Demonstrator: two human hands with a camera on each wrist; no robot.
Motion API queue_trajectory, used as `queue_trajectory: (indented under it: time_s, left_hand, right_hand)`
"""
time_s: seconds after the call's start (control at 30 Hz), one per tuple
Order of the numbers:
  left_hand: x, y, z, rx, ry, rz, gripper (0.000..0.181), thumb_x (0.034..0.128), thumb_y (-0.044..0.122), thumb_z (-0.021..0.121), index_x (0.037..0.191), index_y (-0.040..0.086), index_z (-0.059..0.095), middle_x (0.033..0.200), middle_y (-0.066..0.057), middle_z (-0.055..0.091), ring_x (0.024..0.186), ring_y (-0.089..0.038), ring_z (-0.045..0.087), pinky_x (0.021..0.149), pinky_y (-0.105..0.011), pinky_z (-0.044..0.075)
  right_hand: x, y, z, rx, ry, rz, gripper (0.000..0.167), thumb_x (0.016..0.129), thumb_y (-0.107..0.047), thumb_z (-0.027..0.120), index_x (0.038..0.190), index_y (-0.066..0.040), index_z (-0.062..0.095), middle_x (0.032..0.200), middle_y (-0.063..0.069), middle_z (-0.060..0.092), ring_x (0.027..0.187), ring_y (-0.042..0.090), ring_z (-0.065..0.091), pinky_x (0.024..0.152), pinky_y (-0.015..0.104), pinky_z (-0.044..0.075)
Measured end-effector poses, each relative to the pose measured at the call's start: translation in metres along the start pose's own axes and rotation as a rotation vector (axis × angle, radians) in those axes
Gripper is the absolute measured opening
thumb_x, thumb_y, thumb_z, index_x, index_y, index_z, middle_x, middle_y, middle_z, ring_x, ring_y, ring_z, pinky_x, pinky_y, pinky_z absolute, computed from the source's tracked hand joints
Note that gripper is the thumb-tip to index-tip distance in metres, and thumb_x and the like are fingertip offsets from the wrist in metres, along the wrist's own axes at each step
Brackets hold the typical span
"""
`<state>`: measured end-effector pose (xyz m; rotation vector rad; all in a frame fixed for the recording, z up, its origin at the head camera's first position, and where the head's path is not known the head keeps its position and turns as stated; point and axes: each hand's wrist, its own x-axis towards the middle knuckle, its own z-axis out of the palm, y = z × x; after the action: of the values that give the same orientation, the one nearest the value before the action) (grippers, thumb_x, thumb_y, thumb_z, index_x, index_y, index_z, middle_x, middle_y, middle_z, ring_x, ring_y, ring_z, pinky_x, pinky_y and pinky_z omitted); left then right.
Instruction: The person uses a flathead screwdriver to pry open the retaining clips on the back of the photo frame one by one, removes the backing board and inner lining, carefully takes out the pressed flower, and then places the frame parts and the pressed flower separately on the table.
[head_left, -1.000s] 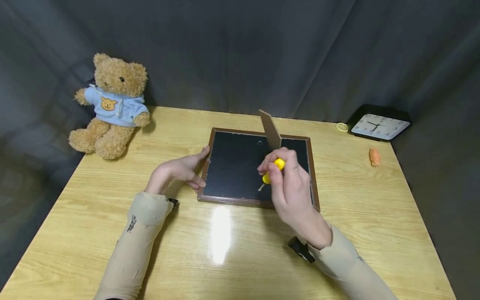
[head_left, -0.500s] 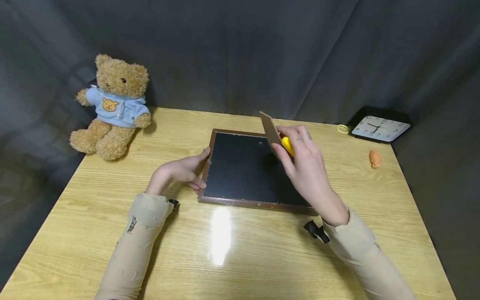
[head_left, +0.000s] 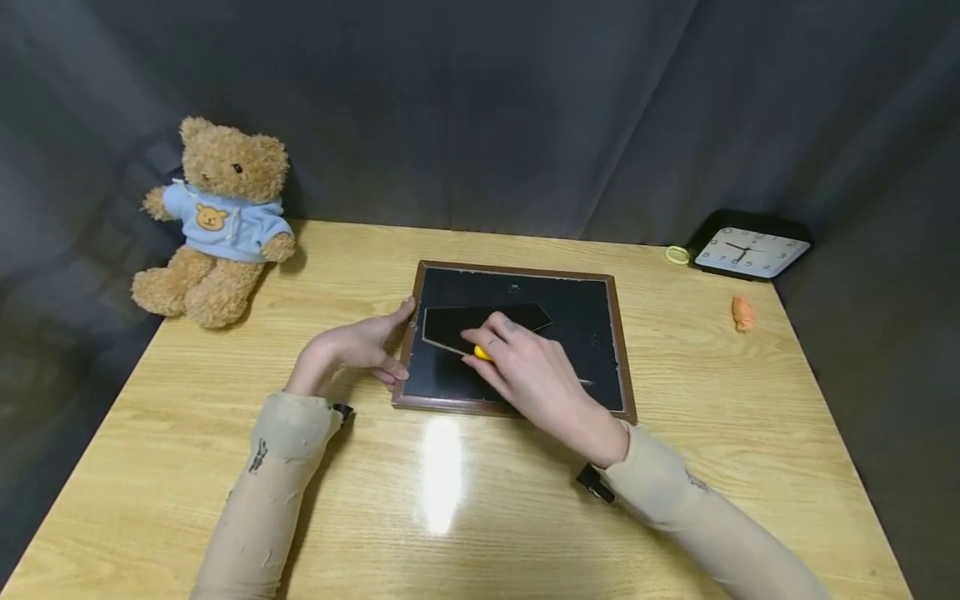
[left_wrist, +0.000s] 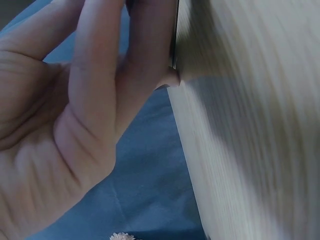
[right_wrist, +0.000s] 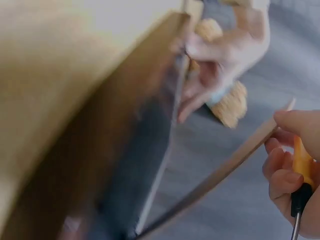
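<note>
A picture frame point(head_left: 525, 406) with a brown rim and black back lies face down on the table. My left hand point(head_left: 352, 346) holds its left edge, thumb and fingers spread along the rim. In the right hand point(head_left: 536, 375) is a screwdriver with a yellow handle point(right_wrist: 302, 159), a black collar and a metal shaft. That hand also pinches the edge of the frame's stand flap point(head_left: 450, 321), which leans low to the left over the back. The right wrist view shows the flap point(right_wrist: 225, 170) angled up from the back. My palm hides most of the screwdriver in the head view.
A teddy bear point(head_left: 228, 221) in a blue hoodie sits at the back left. At the back right are a black clock point(head_left: 752, 250), a pale yellow ring point(head_left: 677, 255) and a small orange object point(head_left: 742, 313). A dark curtain point(head_left: 450, 117) hangs behind the wooden table point(head_left: 360, 500).
My right hand moved from the screwdriver-only hold to the flap and swung it from nearly upright down to the left. The left hand stayed at the frame's left edge.
</note>
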<state>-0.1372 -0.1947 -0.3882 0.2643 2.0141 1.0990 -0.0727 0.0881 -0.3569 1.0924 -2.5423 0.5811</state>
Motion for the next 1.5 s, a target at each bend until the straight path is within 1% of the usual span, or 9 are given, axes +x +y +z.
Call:
queue_trajectory:
  time_s: [0.4, 0.6, 0.73, 0.93, 1.03, 1.17, 1.23, 1.37, 1.5]
  left_hand:
    - [0.002, -0.002, 0.0, -0.019, -0.032, 0.05, 0.119, 0.0958, -0.013, 0.071, 0.168, 0.012, -0.019, 0.171, -0.026, -0.027, 0.078, -0.023, 0.072, 0.077, -0.036, 0.065]
    - [-0.003, -0.001, -0.013, 0.004, -0.032, 0.076, 0.118, 0.0953, -0.013, 0.072, 0.168, 0.009, -0.018, 0.171, -0.028, -0.024, 0.078, -0.023, 0.073, 0.075, -0.035, 0.064]
    - [-0.009, -0.005, -0.021, 0.042, 0.019, 0.133, 0.105, 0.0966, -0.014, 0.07, 0.169, -0.003, -0.005, 0.172, -0.036, -0.008, 0.078, -0.026, 0.074, 0.072, -0.035, 0.064]
    - [0.002, -0.013, -0.012, 0.095, 0.264, 0.231, 0.082, 0.0993, -0.006, 0.07, 0.163, -0.015, 0.02, 0.16, -0.045, 0.031, 0.078, -0.025, 0.075, 0.074, -0.034, 0.064]
    - [0.016, -0.011, -0.011, 0.139, 0.372, 0.285, 0.078, 0.1001, -0.003, 0.071, 0.162, -0.014, 0.025, 0.161, -0.041, 0.032, 0.1, -0.034, 0.075, 0.096, -0.045, 0.06]
    - [0.034, -0.02, 0.004, 0.172, 0.384, 0.321, 0.081, 0.1014, 0.003, 0.072, 0.163, -0.015, 0.023, 0.166, -0.04, 0.022, 0.102, -0.035, 0.075, 0.114, -0.06, 0.044]
    - [0.042, -0.021, 0.006, 0.159, 0.358, 0.316, 0.083, 0.1021, 0.004, 0.072, 0.163, -0.015, 0.02, 0.168, -0.039, 0.016, 0.093, -0.029, 0.077, 0.111, -0.059, 0.047]
    - [0.05, -0.012, -0.016, 0.185, 0.338, 0.286, 0.084, 0.1032, 0.003, 0.07, 0.166, -0.012, 0.016, 0.172, -0.034, 0.011, 0.084, -0.024, 0.076, 0.102, -0.052, 0.055]
    - [0.052, -0.001, -0.043, 0.219, 0.287, 0.272, 0.085, 0.1047, 0.005, 0.068, 0.167, -0.01, 0.012, 0.171, -0.035, 0.013, 0.086, -0.028, 0.074, 0.097, -0.048, 0.057]
  right_hand:
    - [-0.012, -0.009, 0.034, -0.101, -0.169, -0.049, 0.021, 0.098, -0.013, 0.081, 0.118, -0.007, 0.08, 0.097, 0.004, 0.063, 0.069, 0.015, 0.064, 0.046, 0.023, 0.049]
    - [-0.014, -0.007, 0.028, -0.054, -0.134, -0.006, 0.02, 0.1, -0.013, 0.078, 0.12, -0.006, 0.077, 0.1, 0.004, 0.066, 0.071, 0.014, 0.065, 0.048, 0.023, 0.05]
    - [-0.027, -0.008, 0.013, -0.017, -0.065, 0.097, 0.014, 0.102, -0.013, 0.075, 0.116, -0.007, 0.074, 0.1, 0.001, 0.07, 0.072, 0.011, 0.064, 0.051, 0.024, 0.051]
    - [-0.076, 0.009, -0.025, -0.047, -0.022, 0.312, 0.019, 0.096, 0.001, 0.073, 0.112, -0.009, 0.072, 0.106, 0.001, 0.075, 0.062, 0.005, 0.052, 0.046, 0.022, 0.042]
    - [-0.096, 0.029, -0.046, -0.082, -0.01, 0.375, 0.024, 0.093, 0.002, 0.074, 0.115, -0.009, 0.072, 0.111, 0.003, 0.075, 0.063, 0.006, 0.054, 0.048, 0.026, 0.046]
    - [-0.129, 0.049, -0.064, -0.121, -0.112, 0.517, 0.036, 0.093, -0.016, 0.086, 0.124, -0.005, 0.071, 0.118, 0.013, 0.074, 0.084, 0.024, 0.073, 0.058, 0.044, 0.059]
    - [-0.143, 0.056, -0.068, -0.134, -0.182, 0.597, 0.055, 0.09, -0.027, 0.09, 0.132, 0.0, 0.068, 0.124, 0.025, 0.07, 0.097, 0.039, 0.074, 0.063, 0.056, 0.06]
    - [-0.153, 0.065, -0.065, -0.121, -0.264, 0.7, 0.086, 0.085, -0.042, 0.091, 0.146, 0.008, 0.056, 0.137, 0.045, 0.055, 0.111, 0.057, 0.067, 0.066, 0.066, 0.057]
    - [-0.153, 0.068, -0.054, -0.061, -0.314, 0.731, 0.094, 0.083, -0.045, 0.091, 0.147, 0.012, 0.053, 0.14, 0.048, 0.052, 0.119, 0.061, 0.061, 0.076, 0.07, 0.057]
